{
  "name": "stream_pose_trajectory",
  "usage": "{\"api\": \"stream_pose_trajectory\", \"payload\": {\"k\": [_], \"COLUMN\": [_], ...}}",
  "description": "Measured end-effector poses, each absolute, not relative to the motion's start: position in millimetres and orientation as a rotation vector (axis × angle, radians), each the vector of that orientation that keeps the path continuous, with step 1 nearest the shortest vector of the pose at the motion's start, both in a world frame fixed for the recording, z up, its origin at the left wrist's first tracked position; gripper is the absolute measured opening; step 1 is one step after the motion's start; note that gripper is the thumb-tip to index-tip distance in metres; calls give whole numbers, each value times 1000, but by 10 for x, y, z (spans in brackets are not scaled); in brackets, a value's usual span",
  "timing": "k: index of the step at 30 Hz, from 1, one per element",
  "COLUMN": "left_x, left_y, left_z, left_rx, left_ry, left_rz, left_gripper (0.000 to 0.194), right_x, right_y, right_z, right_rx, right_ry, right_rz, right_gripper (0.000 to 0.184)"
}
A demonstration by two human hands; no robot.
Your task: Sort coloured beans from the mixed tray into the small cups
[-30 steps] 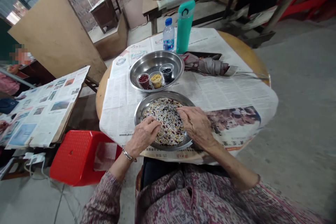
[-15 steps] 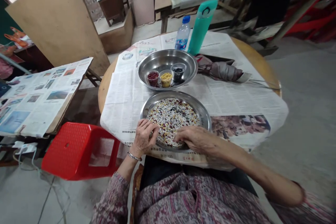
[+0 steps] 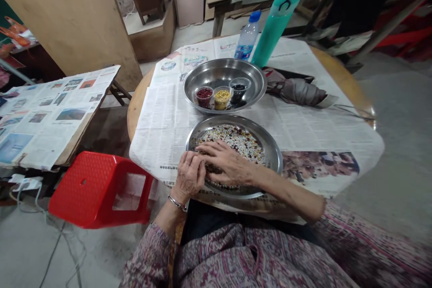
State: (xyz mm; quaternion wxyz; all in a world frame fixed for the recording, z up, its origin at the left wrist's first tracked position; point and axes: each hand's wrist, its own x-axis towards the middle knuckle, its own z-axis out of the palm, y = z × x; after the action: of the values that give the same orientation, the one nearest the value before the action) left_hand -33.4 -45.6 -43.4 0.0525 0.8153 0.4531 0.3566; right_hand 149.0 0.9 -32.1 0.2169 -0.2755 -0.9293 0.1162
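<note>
- Two hands at the near pan (image 3: 275,155); grain mix (image 3: 249,146) inside it, spread in a thin layer of white, red, yellow and dark pieces.
- Left hand (image 3: 190,175): at the pan's left front edge, fingers curled inward and bunched. Cannot tell whether I have anything between thumb and fingertips; the curl hides it.
- Right hand (image 3: 231,164): back up, over the left front part of the mix, fingers reaching out toward my left hand, thumb apart from them. I see nothing pinched, though the palm is out of sight.
- Grains, judged: each very light, hard, dry, smooth. Likely to roll or skid on steel if pressed off-centre; small chance of crushing by finger.
- Best hold on one grain, I think: thumb and forefinger tips straight down on opposite sides, light pressure. Several at once would call for a cupped palm.
- Near pan, judged: thin metal, stiff, slick, bottom-heavy while loaded. I would hold it by the flared rim at opposite sides and keep it level.
- Far pan (image 3: 216,67): just beyond, on the newspaper (image 3: 158,121), with three cups near its front: red-filled cup (image 3: 204,97), yellow-filled cup (image 3: 222,98), dark-filled cup (image 3: 239,92).
- Cups, judged: clear thin plastic, light, easily dented or tipped. I would grip around the wall below the lip, softly; squeezing might spill the contents.
</note>
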Motion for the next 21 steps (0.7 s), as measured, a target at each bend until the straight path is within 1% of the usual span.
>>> {"api": "stream_pose_trajectory", "payload": {"k": [3, 6, 8, 9, 12, 16, 19, 21], "left_x": [-336, -333, -330, -330, -330, -335, -338, -339], "left_y": [-452, -443, -438, -435, -428, -423, -426, -429], "left_z": [-447, -439, -430, -426, -427, -436, -437, -437], "left_rx": [2499, 2509, 2513, 2516, 2519, 2524, 2535, 2531], "left_ry": [1351, 1355, 1354, 1348, 1334, 1346, 1360, 1359], "left_rz": [1115, 1149, 1166, 1169, 1179, 1144, 1103, 1100], "left_gripper": [16, 14, 14, 13, 13, 14, 15, 16], "right_x": [1474, 1594, 1729, 1800, 1959, 1949, 1850, 1800], "right_y": [-4, 93, 194, 246, 380, 429, 320, 176], "right_z": [-356, -368, -364, -361, -362, -370, -357, -346], "right_rx": [-644, -601, -683, -763, -1063, -1392, -1419, -1331], "right_ry": [-2647, -2650, -2603, -2563, -2400, -2280, -2326, -2380], "right_rz": [363, 315, 240, 202, 114, 16, 14, 69], "right_gripper": [47, 33, 22, 19, 21, 30, 30, 27]}}
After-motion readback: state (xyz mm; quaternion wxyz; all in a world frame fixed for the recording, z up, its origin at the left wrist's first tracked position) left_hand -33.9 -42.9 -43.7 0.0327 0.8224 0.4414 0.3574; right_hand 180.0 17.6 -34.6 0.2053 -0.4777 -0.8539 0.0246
